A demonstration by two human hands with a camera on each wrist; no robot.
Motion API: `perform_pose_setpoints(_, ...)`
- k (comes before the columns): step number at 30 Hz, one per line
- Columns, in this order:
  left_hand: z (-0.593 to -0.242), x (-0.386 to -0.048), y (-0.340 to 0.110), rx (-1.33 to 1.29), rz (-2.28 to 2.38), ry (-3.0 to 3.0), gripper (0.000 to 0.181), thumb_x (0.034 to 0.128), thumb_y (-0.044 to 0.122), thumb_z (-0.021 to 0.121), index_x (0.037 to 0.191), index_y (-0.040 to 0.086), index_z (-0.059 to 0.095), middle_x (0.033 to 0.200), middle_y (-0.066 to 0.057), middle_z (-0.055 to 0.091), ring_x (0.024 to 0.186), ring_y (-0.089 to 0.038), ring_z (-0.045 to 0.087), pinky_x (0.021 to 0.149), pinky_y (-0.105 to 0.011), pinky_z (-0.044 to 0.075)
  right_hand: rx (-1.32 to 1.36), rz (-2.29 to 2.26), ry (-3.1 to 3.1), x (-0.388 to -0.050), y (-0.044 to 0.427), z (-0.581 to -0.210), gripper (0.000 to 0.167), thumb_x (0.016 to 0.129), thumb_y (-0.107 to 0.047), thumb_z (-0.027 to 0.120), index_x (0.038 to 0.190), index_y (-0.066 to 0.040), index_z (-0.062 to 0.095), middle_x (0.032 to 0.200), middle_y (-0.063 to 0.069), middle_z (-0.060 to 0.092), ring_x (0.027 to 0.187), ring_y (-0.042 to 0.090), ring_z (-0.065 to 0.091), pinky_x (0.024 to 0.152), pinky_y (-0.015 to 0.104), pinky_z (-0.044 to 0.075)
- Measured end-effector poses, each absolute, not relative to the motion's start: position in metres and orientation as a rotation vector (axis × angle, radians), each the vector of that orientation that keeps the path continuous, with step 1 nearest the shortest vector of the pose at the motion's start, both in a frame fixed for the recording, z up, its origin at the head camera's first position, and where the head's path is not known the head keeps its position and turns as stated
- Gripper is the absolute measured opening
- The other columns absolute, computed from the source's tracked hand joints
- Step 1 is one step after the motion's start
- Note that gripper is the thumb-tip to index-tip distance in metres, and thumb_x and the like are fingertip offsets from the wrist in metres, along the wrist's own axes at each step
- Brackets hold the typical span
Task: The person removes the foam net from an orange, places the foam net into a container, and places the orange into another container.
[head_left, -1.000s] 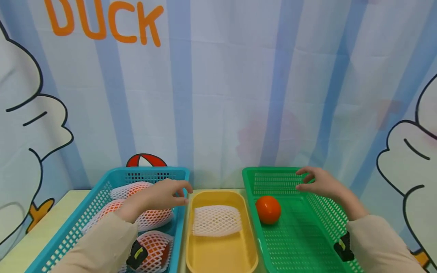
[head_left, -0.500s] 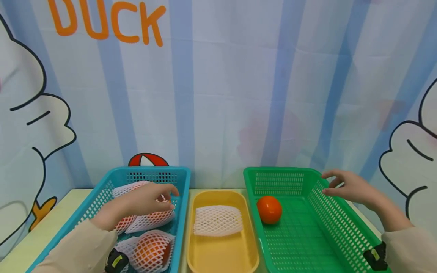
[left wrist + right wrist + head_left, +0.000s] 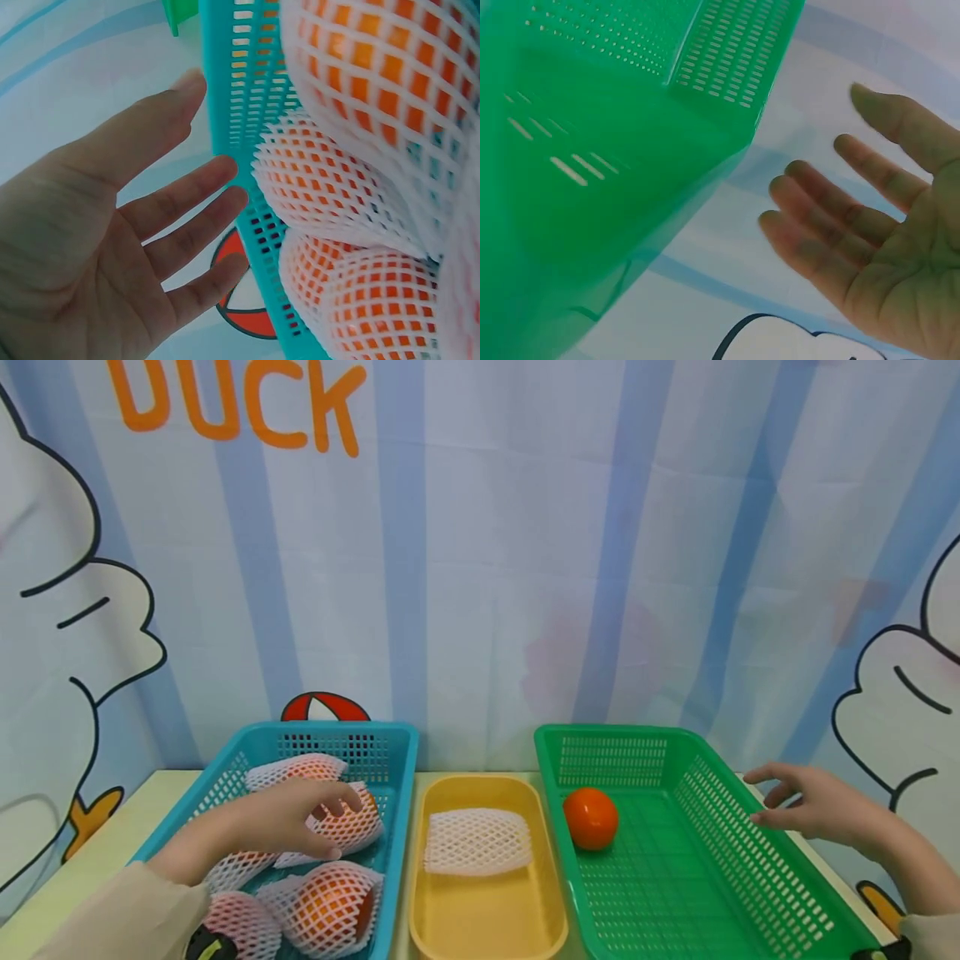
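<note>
My left hand [image 3: 281, 818] hovers over the blue basket [image 3: 406, 827], its fingers loosely bent and holding nothing. Below it lie several orange fruits in white foam nets; the nearest netted fruit [image 3: 333, 906] is at the basket's front right. In the left wrist view the palm and spread fingers show beside netted fruit [image 3: 382, 75]. My right hand [image 3: 821, 802], also holding nothing, is in the air by the right rim of the green basket [image 3: 675, 877]. One bare, glossy orange fruit [image 3: 591, 819] sits at that basket's left side.
Between the two baskets stands a yellow tray [image 3: 487, 914] with a flat white foam net [image 3: 477, 842] inside. All of them rest on a pale yellow table [image 3: 82, 868]. A striped cloth backdrop [image 3: 480, 568] with cartoon prints hangs right behind.
My left hand has moved left and down, from near the yellow tray to over the netted fruit. My right hand has moved right and down, from above the green basket to its outer rim.
</note>
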State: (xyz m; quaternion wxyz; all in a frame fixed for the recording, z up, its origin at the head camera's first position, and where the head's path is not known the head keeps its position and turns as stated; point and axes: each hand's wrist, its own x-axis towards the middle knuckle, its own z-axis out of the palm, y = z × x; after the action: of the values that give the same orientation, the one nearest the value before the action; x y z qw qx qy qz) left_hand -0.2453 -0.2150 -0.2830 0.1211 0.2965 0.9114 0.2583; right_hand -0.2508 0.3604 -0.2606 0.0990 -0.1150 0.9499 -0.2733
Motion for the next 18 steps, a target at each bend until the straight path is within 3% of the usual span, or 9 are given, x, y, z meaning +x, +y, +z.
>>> perform_pose_setpoints(7,-0.288,-0.243,-0.220,0.823,0.704,2.684,0.049,0.0726,0.018,0.079,0.116,0.010,0.057,0.110,-0.008,0.061,0.102,-0.033,0.056,0.078,-0.047,0.049,-0.183,-0.773,2.780,-0.249,0.373,-0.268,0.066,0.085,-0.020,0.068,0.130,0.016,0.035,0.099,0.021,0.058,0.081,0.029,0.062,0.062,0.044,0.052)
perform_pose_setpoints(18,-0.296,-0.240,-0.219,0.825,0.708,2.609,0.052,0.0697,0.016,0.081,0.116,0.012,0.057,0.113,-0.005,0.059,0.105,-0.032,0.054,0.083,-0.050,0.047,-0.068,-0.820,2.722,-0.242,0.387,-0.289,0.070,0.083,-0.021,0.070,0.129,0.018,0.034,0.096,0.018,0.059,0.079,0.028,0.062,0.063,0.044,0.053)
